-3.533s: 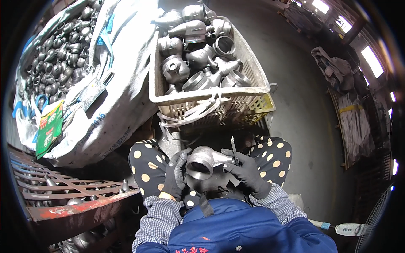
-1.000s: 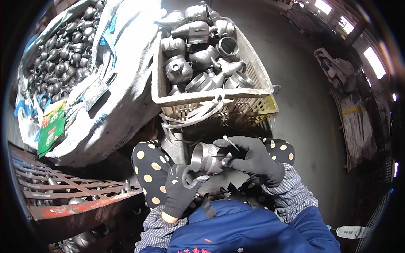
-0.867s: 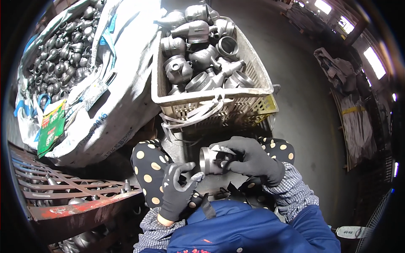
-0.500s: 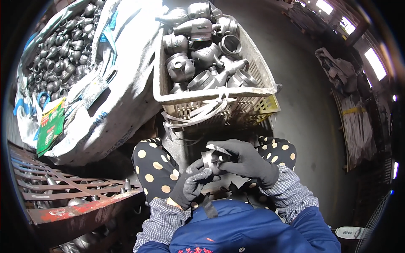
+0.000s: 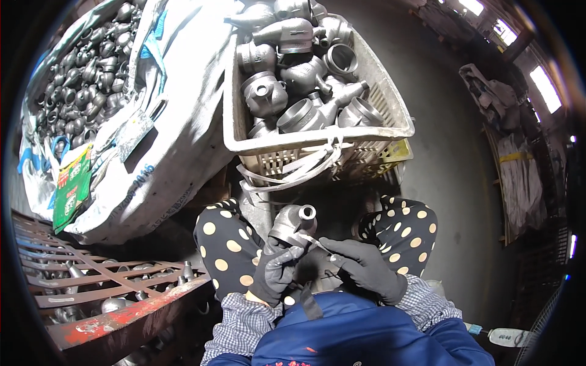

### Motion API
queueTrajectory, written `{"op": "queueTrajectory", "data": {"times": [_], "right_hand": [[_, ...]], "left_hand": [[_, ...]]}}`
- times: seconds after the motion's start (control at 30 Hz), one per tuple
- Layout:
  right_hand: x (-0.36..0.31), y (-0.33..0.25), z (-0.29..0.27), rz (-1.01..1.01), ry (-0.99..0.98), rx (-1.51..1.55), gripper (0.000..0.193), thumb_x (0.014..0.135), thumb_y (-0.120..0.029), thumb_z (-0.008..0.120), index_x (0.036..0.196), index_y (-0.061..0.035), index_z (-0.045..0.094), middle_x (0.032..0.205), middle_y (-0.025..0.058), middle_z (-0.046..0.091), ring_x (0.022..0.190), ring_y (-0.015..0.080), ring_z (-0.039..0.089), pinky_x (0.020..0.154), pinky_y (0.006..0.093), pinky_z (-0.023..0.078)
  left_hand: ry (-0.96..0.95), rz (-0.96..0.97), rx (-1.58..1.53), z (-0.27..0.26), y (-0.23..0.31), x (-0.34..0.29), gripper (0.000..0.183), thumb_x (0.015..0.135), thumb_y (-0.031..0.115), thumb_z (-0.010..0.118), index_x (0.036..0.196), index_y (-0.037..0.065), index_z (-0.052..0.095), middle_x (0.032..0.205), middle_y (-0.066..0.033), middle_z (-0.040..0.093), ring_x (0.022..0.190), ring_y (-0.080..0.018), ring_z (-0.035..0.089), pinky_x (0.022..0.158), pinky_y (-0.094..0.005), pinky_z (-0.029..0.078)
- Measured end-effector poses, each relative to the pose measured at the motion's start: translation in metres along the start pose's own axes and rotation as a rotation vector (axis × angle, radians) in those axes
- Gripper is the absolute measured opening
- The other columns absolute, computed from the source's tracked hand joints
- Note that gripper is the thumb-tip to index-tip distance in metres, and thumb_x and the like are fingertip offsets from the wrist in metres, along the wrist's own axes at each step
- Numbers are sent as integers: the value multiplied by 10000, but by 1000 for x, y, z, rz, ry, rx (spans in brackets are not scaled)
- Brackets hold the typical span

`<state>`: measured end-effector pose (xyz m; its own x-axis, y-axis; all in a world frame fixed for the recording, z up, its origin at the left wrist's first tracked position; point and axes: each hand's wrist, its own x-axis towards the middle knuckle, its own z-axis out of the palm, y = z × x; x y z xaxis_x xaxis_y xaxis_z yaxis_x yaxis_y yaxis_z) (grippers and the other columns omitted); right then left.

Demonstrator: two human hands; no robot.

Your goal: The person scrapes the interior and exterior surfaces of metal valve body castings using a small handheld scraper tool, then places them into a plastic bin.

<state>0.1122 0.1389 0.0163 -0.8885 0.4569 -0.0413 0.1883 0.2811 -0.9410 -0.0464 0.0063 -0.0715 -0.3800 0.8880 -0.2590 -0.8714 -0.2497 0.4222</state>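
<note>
In front of my lap I hold a grey metal casting (image 5: pixel 289 227) with a round body and a short, open pipe neck facing up and right. My gloved left hand (image 5: pixel 274 271) is closed around its lower left side. My gloved right hand (image 5: pixel 365 266) is closed at the lower right of the casting, pinching a thin, pale, narrow tool (image 5: pixel 318 245). The tool's far end meets the casting's lower edge, and its exact kind cannot be made out. Ahead, similar larger castings (image 5: pixel 295 35) fill a plastic crate (image 5: pixel 404 129).
A big white woven sack (image 5: pixel 183 131) of small metal fittings (image 5: pixel 79 91) stands at the left. Below it is a rusty red metal rack (image 5: pixel 131 314) with more parts. A loose pale strap (image 5: pixel 299 174) hangs on the crate's front. A fan (image 5: pixel 537 329) is at lower right.
The casting has been turned and raised, so its neck now faces up. My right hand has moved down and right, with the tool at the casting's lower edge. The view has shifted slightly.
</note>
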Motion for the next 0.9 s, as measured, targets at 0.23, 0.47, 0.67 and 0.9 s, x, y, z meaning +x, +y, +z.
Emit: {"op": "queueTrajectory", "data": {"times": [0.23, 0.47, 0.67, 0.9], "right_hand": [[10, 6, 9, -53, 7, -131, 389, 860, -80, 642, 1249, -99, 620, 884, 92, 659, 765, 230, 627, 675, 303, 495], [14, 7, 16, -127, 46, -613, 440, 794, -78, 629, 1229, -143, 638, 822, 39, 623, 734, 230, 605, 609, 330, 482], [18, 14, 14, -224, 105, -793, 529, 722, -78, 641, 1238, -196, 636, 801, 17, 613, 699, 216, 579, 581, 331, 459], [22, 10, 3, -393, 72, -834, 525, 775, -120, 617, 1284, -249, 597, 858, -6, 591, 770, 190, 572, 632, 326, 478]], "left_hand": [[7, 135, 239, 6, -1, -2, 538, 793, -104, 620, 1302, -12, 472, 1124, -104, 617, 950, -145, 624, 810, -230, 518], [52, -17, 53, -3, 2, -2, 431, 817, -68, 642, 1230, -21, 525, 1054, -114, 648, 887, -150, 648, 794, -232, 533], [3, 24, 110, -4, 1, -1, 443, 869, -64, 527, 1303, 1, 468, 1195, -148, 603, 1136, -238, 590, 991, -346, 483], [7, 34, 40, 3, 2, 0, 467, 854, -85, 535, 1305, 18, 470, 1155, -131, 604, 1072, -223, 605, 967, -335, 489]]}}
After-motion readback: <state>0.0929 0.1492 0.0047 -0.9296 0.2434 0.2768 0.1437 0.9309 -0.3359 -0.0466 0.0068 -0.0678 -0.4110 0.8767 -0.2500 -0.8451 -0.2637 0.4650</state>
